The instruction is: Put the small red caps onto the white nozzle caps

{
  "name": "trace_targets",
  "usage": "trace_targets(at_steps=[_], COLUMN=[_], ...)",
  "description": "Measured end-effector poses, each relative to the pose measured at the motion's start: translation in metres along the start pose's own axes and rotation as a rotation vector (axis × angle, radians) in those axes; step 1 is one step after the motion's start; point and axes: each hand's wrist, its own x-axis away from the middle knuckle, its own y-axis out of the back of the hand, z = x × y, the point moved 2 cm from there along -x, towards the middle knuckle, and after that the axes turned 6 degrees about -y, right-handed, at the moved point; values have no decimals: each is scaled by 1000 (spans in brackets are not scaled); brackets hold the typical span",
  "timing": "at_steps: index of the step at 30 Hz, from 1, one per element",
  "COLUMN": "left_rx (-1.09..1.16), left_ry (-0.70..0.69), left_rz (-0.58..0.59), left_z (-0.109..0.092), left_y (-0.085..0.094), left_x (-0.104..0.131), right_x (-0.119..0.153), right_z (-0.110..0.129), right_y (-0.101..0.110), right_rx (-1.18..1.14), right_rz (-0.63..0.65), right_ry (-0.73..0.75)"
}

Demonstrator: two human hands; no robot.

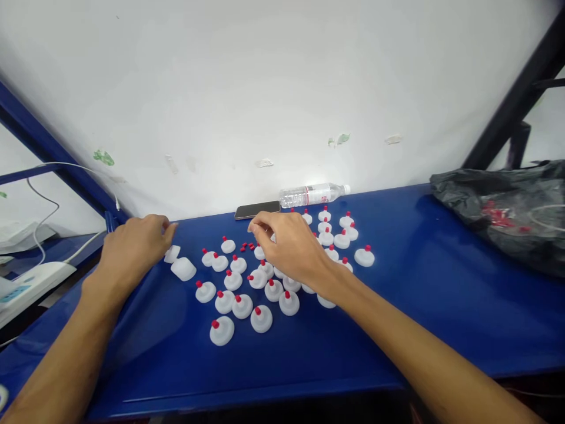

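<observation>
Several round white caps with red tips (261,318) stand upright across the middle of the blue table. Above them is my right hand (291,244), its thumb and fingertips pinched close together; whatever is between them is too small to make out. A few loose red tips (244,247) lie just left of and below those fingertips. My left hand (139,241) is at the table's left side with curled fingers, its fingertips partly hidden, near two white pieces without red tips (183,269).
A dark phone (257,210) and a clear plastic bottle (314,195) lie along the wall. On the right, a black plastic bag (507,212) shows red bits inside. A white power strip (30,291) with cables is at the left, beside blue frame bars.
</observation>
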Motion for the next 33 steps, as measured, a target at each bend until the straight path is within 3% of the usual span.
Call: trace_targets(at_steps=[5, 8, 12, 15, 18, 23, 30, 33], left_rx=[263, 480, 717, 811, 846, 690, 475, 426], left_ry=[-55, -72, -105, -137, -176, -285, -450, -483], left_rz=[-250, -320, -284, -219, -159, 0, 99, 141], left_z=[-51, -82, -107, -110, -105, -98, -100, -97], left_y=[22, 16, 0, -8, -13, -24, -36, -42], left_x=[13, 27, 41, 41, 34, 28, 27, 24], right_x=[2, 7, 13, 13, 8, 0, -5, -8], right_z=[5, 9, 13, 14, 13, 4, -5, -8], right_y=[-2, -9, -23, -25, -13, 6, 9, 22], right_rx=[-100, -123, -19, 74, 103, 58, 249, 241], right_rz=[69, 117, 175, 154, 52, -62, -20, 84], right_ry=[48, 151, 256, 298, 261, 128, 51, -8])
